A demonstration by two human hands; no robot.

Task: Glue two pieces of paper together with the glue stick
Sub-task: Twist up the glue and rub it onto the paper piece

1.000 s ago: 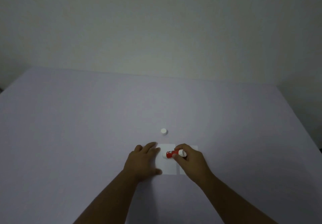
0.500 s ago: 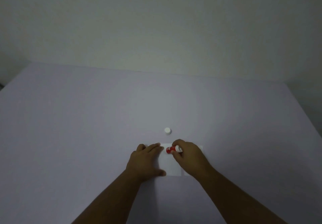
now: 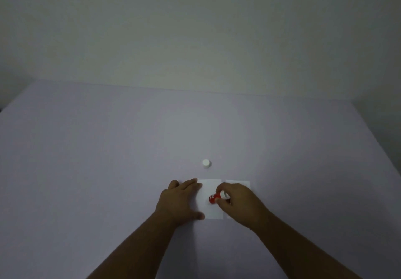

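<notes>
Two small white paper pieces lie side by side near the table's front. The left paper is pinned flat at its left edge by my left hand, fingers spread. My right hand grips a red glue stick with a white end, tilted, its lower end touching the left paper's middle. The right paper is mostly hidden under my right hand; only its far strip shows. The white cap stands alone on the table beyond the papers.
A pale lilac table fills the view, with a plain wall behind it. The table's right edge runs diagonally at the far right.
The glue stick has moved down the left paper toward me from near its far edge. My left hand stays pressed on the paper.
</notes>
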